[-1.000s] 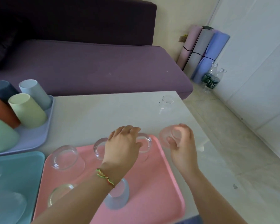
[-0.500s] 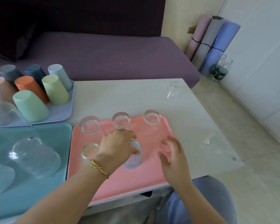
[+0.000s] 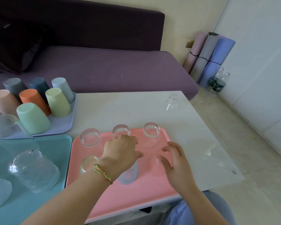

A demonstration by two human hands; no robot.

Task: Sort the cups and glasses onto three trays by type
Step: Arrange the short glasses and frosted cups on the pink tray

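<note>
Sorting by type, seen from the head camera. Three trays sit at the left and near parts of the white surface (image 3: 136, 109): a lavender tray (image 3: 68, 124) carrying the coloured plastic cups (image 3: 58, 102), all inverted; a teal tray (image 3: 39, 198) holding larger clear tumblers (image 3: 33, 171), also mouth-down; and a pink tray (image 3: 136, 192) receiving the small clear glasses (image 3: 89, 139), set upside down in rows, probably so that each type stays together and rims stay clean. The left hand (image 3: 122, 153) reaches over the middle of the pink tray, its fingers resting on top of a frosted bluish glass (image 3: 128, 176), apparently steadying or positioning it; whether they grip it cannot be told. The right hand (image 3: 172, 161) hovers with fingers spread and released, just beside a faint clear glass (image 3: 154, 166) standing on the tray. One small glass (image 3: 172, 102) is unsorted, well apart at the far right corner of the surface, and is likely the next item to collect.
</note>
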